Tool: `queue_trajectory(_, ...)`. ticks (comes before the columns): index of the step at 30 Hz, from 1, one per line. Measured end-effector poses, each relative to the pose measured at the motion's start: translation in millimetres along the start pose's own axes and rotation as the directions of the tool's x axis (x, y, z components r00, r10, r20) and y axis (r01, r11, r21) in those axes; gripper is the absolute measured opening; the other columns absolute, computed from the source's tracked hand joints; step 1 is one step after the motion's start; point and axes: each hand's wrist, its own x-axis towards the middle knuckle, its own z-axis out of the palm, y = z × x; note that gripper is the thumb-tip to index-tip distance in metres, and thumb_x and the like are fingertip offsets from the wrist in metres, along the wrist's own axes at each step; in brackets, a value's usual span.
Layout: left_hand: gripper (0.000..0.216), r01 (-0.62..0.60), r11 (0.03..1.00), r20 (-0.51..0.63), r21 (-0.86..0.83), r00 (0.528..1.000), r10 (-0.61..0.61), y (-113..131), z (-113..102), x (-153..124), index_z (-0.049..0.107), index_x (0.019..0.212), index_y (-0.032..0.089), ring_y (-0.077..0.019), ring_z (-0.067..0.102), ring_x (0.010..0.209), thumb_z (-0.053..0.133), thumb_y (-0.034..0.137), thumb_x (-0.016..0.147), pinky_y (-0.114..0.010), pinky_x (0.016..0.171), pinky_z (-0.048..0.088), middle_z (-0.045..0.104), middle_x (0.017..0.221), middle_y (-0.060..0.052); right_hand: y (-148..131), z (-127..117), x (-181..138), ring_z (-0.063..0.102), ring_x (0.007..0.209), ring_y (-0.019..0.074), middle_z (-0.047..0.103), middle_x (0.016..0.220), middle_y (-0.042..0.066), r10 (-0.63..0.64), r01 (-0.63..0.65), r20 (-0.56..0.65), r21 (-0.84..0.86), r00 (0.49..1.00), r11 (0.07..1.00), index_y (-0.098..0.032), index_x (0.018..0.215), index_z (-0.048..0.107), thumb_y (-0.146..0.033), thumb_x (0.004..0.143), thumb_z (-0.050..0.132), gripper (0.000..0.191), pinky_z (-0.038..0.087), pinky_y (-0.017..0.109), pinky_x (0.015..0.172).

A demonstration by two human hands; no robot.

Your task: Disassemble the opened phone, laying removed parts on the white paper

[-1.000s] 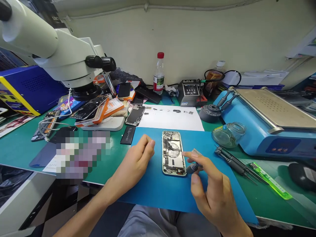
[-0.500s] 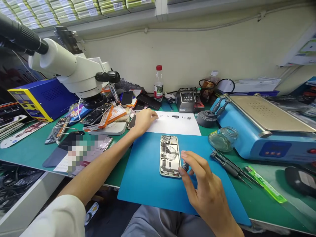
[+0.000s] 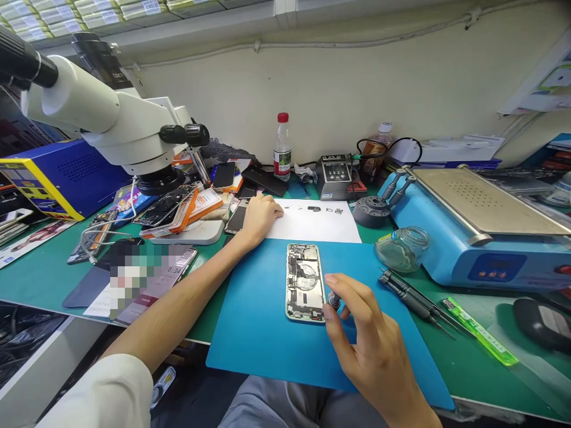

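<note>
An opened phone with its insides exposed lies on a blue mat. My right hand rests just right of the phone's lower end, fingers closed around a small dark screwdriver. My left hand is stretched out to the left edge of a white paper sheet that carries several tiny parts. Its fingers are curled down onto the paper, and I cannot see whether they pinch anything.
A white microscope stands at the left over phone parts and orange boxes. A glass jar, spare screwdrivers, a blue heating machine, a soldering station and a bottle ring the mat.
My left hand left the phone's side and reached forward to the white paper sheet. My right hand stayed by the phone with the screwdriver. The view tilted up.
</note>
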Motion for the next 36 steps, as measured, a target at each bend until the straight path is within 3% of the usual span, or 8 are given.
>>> queue_trajectory(8,0.034,-0.017,1.0,-0.008,-0.013,1.0,0.016,0.8,3.1,0.1,0.071,0.136,0.019,-0.0268,0.073,0.119,0.073,0.038,0.108,-0.05,0.102,0.064,0.072,0.139,-0.012,0.5,0.0,0.5,0.077,0.125,0.0241,0.074,0.138,0.014,0.005,-0.005,0.013,0.026,1.0,1.0,-0.022,0.155,0.051,-0.01,0.109,0.061,0.049,0.07,0.032,0.084)
queue_trajectory(18,0.029,0.072,0.997,-0.035,0.02,0.997,-0.071,-15.2,-22.9,2.8,0.073,0.131,0.019,-0.0267,0.072,0.12,0.072,0.039,0.109,-0.05,0.105,0.062,0.073,0.137,-0.011,0.0,-1.9,0.9,0.077,0.122,0.0234,0.074,0.135,0.014,-0.009,0.009,0.004,0.006,1.0,1.0,-0.021,0.154,0.052,-0.012,0.108,0.065,0.048,0.071,0.033,0.084)
queue_trajectory(29,0.032,0.011,0.999,0.008,0.037,1.0,-0.011,6.9,-11.7,-1.6,0.072,0.134,0.019,-0.0279,0.072,0.123,0.073,0.038,0.108,-0.052,0.106,0.062,0.071,0.14,-0.012,2.0,1.1,-2.2,0.072,0.128,0.0229,0.073,0.138,0.015,-0.004,0.004,0.006,0.018,1.0,1.0,-0.016,0.157,0.05,-0.006,0.106,0.066,0.055,0.069,0.033,0.09)
queue_trajectory(36,0.032,0.016,0.999,0.022,0.032,1.0,-0.017,3.3,-9.2,2.4,0.072,0.134,0.02,-0.0274,0.072,0.122,0.072,0.038,0.108,-0.051,0.105,0.063,0.071,0.14,-0.012,2.0,1.7,-3.9,0.07,0.13,0.0212,0.072,0.139,0.015,-0.002,0.002,0.014,0.024,1.0,1.0,-0.015,0.156,0.051,-0.006,0.106,0.065,0.052,0.067,0.03,0.091)
